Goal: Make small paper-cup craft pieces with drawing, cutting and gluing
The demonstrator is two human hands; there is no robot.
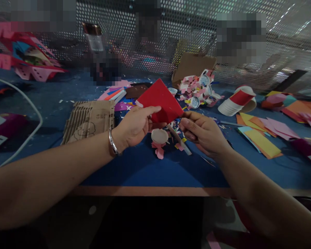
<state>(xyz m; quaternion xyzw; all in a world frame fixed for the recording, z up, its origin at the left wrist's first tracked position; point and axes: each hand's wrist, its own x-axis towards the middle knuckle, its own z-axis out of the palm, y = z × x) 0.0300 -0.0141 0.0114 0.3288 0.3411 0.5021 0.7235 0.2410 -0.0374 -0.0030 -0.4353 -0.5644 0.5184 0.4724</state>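
A red square of paper (159,98) is held up over the blue table, one corner pointing away from me. My left hand (137,125), with a silver bangle at its wrist, grips the paper's left side; the index finger lies across its face and other fingers are lower down. At the right corner, my right hand (200,133) pinches the sheet between thumb and fingers. Just below the paper, a pale round disc (159,136) with pink paper pieces lies on the table. A thin flat strip (180,140) rests between the disc and my right hand.
Corrugated cardboard (89,121) lies left of centre. Behind are a heap of pink-and-white paper pieces (197,90) and a cardboard piece (194,65). Paper cups (229,105) and coloured paper sheets (264,138) are at right. A white cable (37,114) and purple power strips (11,133) flank the table.
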